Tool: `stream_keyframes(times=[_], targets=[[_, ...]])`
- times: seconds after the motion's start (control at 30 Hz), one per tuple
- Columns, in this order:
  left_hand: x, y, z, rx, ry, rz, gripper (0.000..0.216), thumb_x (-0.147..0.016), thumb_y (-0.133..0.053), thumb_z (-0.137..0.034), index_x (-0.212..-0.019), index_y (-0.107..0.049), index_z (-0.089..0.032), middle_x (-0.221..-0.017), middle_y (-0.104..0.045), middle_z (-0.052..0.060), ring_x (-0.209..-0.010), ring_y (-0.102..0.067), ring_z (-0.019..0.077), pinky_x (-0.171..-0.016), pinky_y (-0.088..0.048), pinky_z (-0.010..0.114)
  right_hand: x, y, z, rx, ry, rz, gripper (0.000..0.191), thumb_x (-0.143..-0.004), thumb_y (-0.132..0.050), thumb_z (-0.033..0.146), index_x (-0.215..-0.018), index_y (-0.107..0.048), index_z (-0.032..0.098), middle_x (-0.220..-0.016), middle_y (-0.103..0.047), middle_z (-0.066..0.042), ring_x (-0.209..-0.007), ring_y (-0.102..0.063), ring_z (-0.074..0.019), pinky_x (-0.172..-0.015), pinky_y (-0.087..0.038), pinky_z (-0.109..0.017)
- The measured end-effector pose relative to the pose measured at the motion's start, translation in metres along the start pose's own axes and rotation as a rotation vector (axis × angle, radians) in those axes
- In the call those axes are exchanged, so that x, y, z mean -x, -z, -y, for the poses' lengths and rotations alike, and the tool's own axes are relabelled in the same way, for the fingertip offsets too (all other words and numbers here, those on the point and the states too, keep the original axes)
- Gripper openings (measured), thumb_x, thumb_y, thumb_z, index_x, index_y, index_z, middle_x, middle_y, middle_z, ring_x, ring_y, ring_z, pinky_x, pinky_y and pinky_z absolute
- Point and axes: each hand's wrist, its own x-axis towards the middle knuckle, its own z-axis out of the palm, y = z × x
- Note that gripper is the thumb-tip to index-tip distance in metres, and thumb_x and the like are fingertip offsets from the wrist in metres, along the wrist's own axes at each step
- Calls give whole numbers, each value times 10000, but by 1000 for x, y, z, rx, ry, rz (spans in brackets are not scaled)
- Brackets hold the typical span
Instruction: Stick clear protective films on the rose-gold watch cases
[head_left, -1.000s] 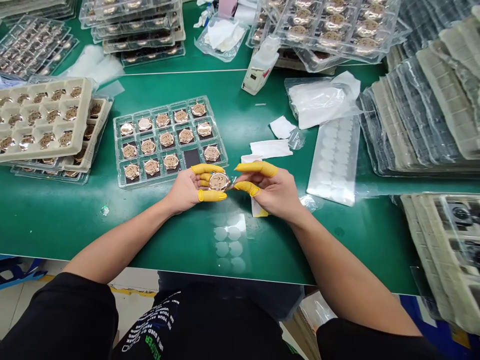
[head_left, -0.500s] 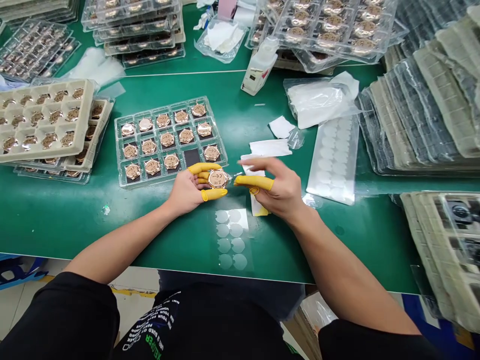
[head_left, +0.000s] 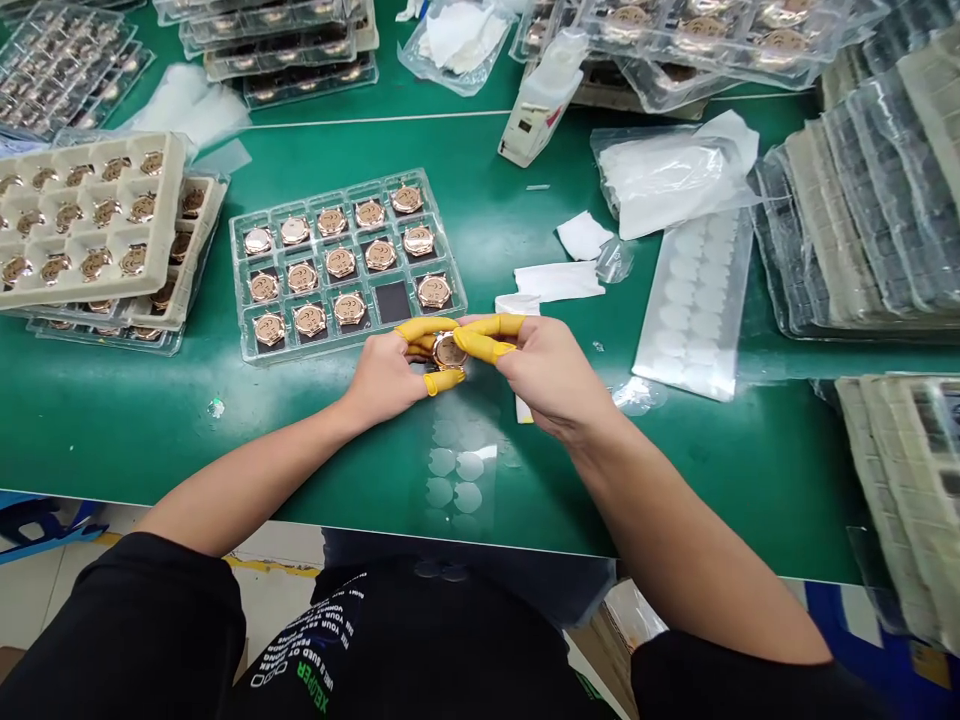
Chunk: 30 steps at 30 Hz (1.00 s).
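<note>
A round rose-gold watch case (head_left: 448,351) is pinched between the clenched, yellow-cotted fingers (head_left: 480,342) of the left hand (head_left: 386,378) and right hand (head_left: 544,375), just beyond the front edge of a clear plastic tray (head_left: 315,345) on the green bench (head_left: 150,440), above a white paper strip (head_left: 524,408).

Green-topped workbench (head_left: 750,480) runs across the view, a thin white line (head_left: 375,119) along its surface. Below its front edge, pale tiled floor (head_left: 37,610) with a yellow floor stripe (head_left: 255,565). Blue object (head_left: 45,530) at lower left, blue panel (head_left: 840,620) at lower right; light looks even.
</note>
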Motion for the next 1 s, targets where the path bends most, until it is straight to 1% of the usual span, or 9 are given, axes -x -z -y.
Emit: stream_keyframes(times=[0.1, 0.2, 0.3, 0.47, 0.6, 0.73, 1.0], targets=[[0, 0, 0, -10, -1, 10, 573, -685, -908, -263, -1230, -759, -175, -1093, -827, 64, -914, -786, 176, -906, -653, 311, 3, 0, -3, -16, -29, 9, 189, -627, -825, 228, -811, -825, 186, -931, -836, -58, -948, -766, -233, -909, -609, -368], [-1, 1, -1, -8, 8, 22, 593, -673, -921, -271, -1234, -760, -167, -1082, -828, 65, -906, -788, 180, -903, -657, 313, 4, 1, -1, 51, 5, 43, 153, -662, -816, 259, -792, -819, 180, -873, -827, -55, -857, -751, -213, -808, -601, -338], [-2, 2, -1, -8, 3, 36, 611, -662, -928, -272, -1240, -763, -164, -1057, -833, 62, -892, -790, 180, -883, -663, 305, 4, 1, 3, 105, 37, 50, 118, -682, -792, 255, -767, -811, 175, -838, -815, -53, -819, -736, -201, -763, -588, -321], [-3, 2, 0, 0, -13, 30, 624, -645, -938, -279, -1233, -765, -160, -1013, -836, 53, -874, -790, 180, -865, -664, 297, 4, -1, 3, 106, 51, 46, 109, -707, -762, 216, -795, -812, 174, -863, -817, -51, -841, -741, -203, -770, -589, -321], [-3, 2, 1, -21, -23, 15, 628, -642, -937, -290, -1233, -766, -162, -1011, -836, 49, -860, -785, 175, -861, -656, 297, 3, -1, 0, 121, 73, 48, 82, -753, -758, 213, -808, -803, 172, -870, -816, -51, -848, -746, -202, -784, -586, -327], [-3, 2, 2, -32, -23, 10, 637, -639, -939, -298, -1237, -763, -167, -1026, -834, 50, -871, -785, 179, -874, -652, 306, 1, -1, -2, 133, 96, 55, 68, -768, -762, 197, -822, -794, 170, -874, -817, -51, -851, -746, -202, -806, -588, -336], [-3, 2, 3, -27, -27, 20, 652, -645, -936, -300, -1252, -745, -158, -1049, -832, 55, -902, -789, 183, -898, -658, 309, 1, -1, -5, 145, 101, 47, 69, -799, -768, 227, -841, -793, 178, -886, -812, -55, -862, -738, -208, -806, -588, -343]])
